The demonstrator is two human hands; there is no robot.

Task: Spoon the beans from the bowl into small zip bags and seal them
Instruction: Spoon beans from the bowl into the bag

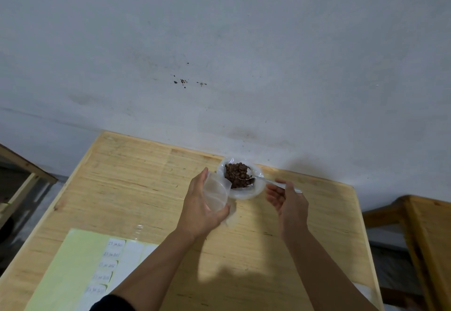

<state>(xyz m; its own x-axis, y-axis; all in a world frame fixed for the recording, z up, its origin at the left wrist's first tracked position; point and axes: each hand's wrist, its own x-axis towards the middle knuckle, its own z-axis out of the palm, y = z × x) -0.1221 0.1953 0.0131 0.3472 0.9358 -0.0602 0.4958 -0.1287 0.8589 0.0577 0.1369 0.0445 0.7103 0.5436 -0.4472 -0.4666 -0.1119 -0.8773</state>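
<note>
Pale green backing paper with a column of small handwritten white labels lies nearest, at the left front of the wooden table, and none of those labels appears to have gone onto a bag; no filled or sealed bag shows anywhere on the table, so I judge the task to be at or close to its start. Past the forearms, the left hand wraps a small clear zip bag, thumb below and fingers above, and the bag looks empty, its mouth seemingly turned toward the bowl just beside it. The right hand is a little further out, its fingers loosely curled around the handle of a clear plastic spoon; the exact pinch is hard to read. The spoon's tip sits in the pile of brown beans, which fill the white bowl at the table's far edge against the grey wall. So the beans lie beyond both hands, touched only by the spoon, and the bag waits just left of the bowl's rim. Scooping, filling, sealing and probably labelling all seem left to do.
</note>
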